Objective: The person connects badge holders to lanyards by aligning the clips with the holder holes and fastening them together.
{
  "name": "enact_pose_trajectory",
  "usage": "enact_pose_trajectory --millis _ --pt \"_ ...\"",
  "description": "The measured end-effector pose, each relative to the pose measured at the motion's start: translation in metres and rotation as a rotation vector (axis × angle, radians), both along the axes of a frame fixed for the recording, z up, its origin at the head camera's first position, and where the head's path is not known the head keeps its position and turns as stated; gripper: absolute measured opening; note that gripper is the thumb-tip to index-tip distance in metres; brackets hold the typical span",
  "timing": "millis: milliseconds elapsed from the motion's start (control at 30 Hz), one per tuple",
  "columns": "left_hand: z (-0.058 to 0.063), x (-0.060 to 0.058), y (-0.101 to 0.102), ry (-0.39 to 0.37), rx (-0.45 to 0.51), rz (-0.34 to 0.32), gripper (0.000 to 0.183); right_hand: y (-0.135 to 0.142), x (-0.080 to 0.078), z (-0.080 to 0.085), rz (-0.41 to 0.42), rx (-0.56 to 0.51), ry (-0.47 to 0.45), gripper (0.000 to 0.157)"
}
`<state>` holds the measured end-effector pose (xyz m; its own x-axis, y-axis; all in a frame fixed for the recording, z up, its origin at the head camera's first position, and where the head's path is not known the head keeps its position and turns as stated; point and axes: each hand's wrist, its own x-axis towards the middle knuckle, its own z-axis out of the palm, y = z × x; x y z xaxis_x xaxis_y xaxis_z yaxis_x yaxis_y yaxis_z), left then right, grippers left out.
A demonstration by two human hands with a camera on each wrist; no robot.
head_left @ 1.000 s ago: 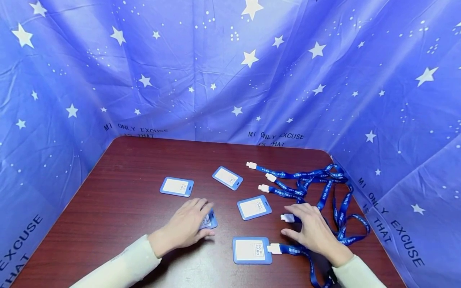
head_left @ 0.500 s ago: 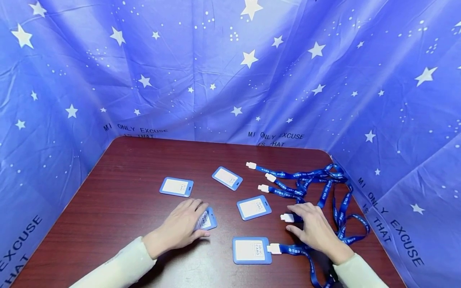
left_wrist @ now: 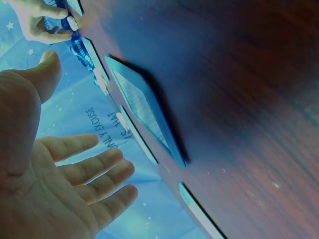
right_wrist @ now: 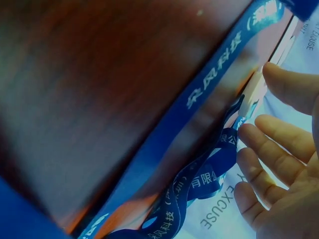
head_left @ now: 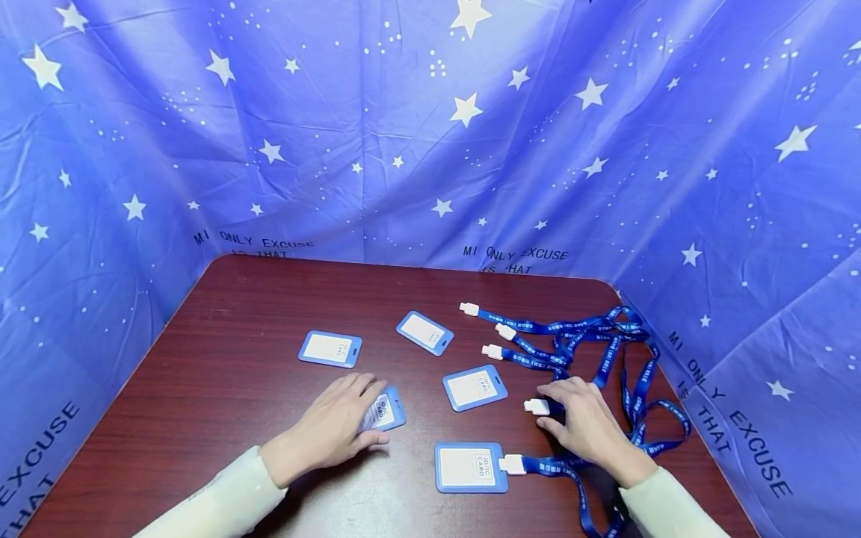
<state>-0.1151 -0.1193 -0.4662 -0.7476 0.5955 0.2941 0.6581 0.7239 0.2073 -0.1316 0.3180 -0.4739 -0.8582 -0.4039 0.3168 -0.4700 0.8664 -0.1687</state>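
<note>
My left hand [head_left: 326, 426] hovers over a blue-framed ID card holder [head_left: 386, 409], hiding its left part. In the left wrist view that holder [left_wrist: 142, 107] lies on the table, apart from my loosely spread fingers [left_wrist: 94, 172]. My right hand [head_left: 592, 422] is just right of a lanyard's white clip [head_left: 536, 407], thumb and forefinger parted on either side of its strap. The right wrist view has the fingers [right_wrist: 271, 154] relaxed beside the blue lanyards [right_wrist: 204, 177]. Nearer me, another card holder [head_left: 464, 468] is joined to a white lanyard clip [head_left: 513, 465].
Three loose card holders lie beyond my hands: one at left [head_left: 329, 349], one at the back [head_left: 425, 332], one in the middle [head_left: 474, 388]. Tangled blue lanyards [head_left: 605, 329] spread over the right side. Starry blue cloth [head_left: 403, 134] hangs around the dark red table [head_left: 202, 373].
My left hand has drawn back leftward, uncovering more of the card holder. My right thumb has come nearer the forefinger, beside the clip. The other holders and lanyards have stayed put.
</note>
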Motion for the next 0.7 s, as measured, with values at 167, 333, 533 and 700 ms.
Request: enact_pose_trajectory --millis 167,333,533,700 --pt "-0.001 0.001 -0.002 -0.022 0.015 0.011 0.079 -0.002 -0.001 0.001 0.003 0.014 -0.004 0.048" --pt "0.000 0.001 -0.005 -0.027 0.025 0.018 0.079 -0.003 -0.003 0.001 0.004 0.019 -0.020 0.047" --pt "0.002 0.002 -0.007 -0.043 0.034 0.010 0.077 -0.004 -0.004 0.000 0.002 0.023 -0.034 0.046" --pt "0.002 0.003 -0.011 -0.038 0.034 0.006 0.078 -0.005 -0.005 0.000 -0.001 0.041 -0.046 0.045"
